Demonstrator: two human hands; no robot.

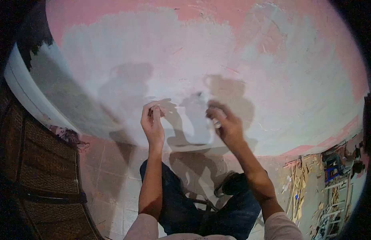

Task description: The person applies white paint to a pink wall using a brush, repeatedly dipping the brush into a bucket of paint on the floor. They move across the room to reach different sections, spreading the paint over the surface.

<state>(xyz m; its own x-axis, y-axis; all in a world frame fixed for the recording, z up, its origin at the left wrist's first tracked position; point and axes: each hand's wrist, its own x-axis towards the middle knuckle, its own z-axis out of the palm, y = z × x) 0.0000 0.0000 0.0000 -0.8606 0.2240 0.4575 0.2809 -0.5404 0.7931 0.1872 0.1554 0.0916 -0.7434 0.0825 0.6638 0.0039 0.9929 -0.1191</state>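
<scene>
**At the pink wall: both hands raised, right one gripping a small white piece**

In front of the pink plastered wall (313, 36), a broad pale grey-white coated patch (153, 52) covers most of the surface, with its edges ragged against the pink.

The left hand (152, 122) is up near the patch, fingers drawn together against the thumb in a narrow pinch. I cannot tell whether anything sits between them.

The right hand (224, 125) is at about the same height, well apart from the left. It is curled closed around a small white object (216, 123) that pokes out at the fingers. The object's shape is too small to make out. It is held just off the wall, over the lower middle of the pale patch; contact with the wall is unclear.

Both hands cast dark shadows onto the patch between and above them.

Below are the dark blue denim trouser legs (181, 208), over a pale tiled floor (109, 192).

At far left stands a brown woven wicker panel (45, 168).

At lower right, a heap of splintered wood scraps (299, 184) lies on the floor.
</scene>
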